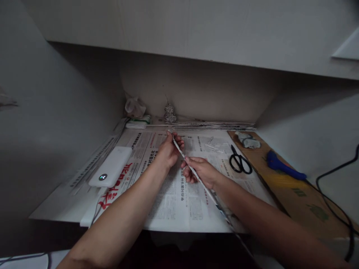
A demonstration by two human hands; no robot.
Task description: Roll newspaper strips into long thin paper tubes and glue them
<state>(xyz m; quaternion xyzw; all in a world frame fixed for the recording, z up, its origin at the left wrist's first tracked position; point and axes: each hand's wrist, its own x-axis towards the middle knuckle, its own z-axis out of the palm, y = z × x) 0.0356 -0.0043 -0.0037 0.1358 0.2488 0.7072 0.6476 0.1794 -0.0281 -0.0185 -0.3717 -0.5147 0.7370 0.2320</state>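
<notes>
A thin rolled paper stick (202, 184) runs slantwise over the newspaper (165, 203), from my fingertips down toward the table's front edge. My left hand (170, 148) pinches its far end between thumb and fingers. Closer to me, my right hand (199, 170) is closed around the same stick, thumb on top. The stick's near end passes beside my right forearm and is blurred there. Black-handled scissors (240, 163) lie right of my right hand, close to several short white paper pieces (215, 145).
A white power bank (112, 166) with a lit display lies at the left. Several long paper sticks (213, 126) lie along the back wall beside a small woven figure (169, 113). At the right, a blue glue gun (284, 166) with a black cable rests on cardboard (297, 203). A shelf hangs overhead.
</notes>
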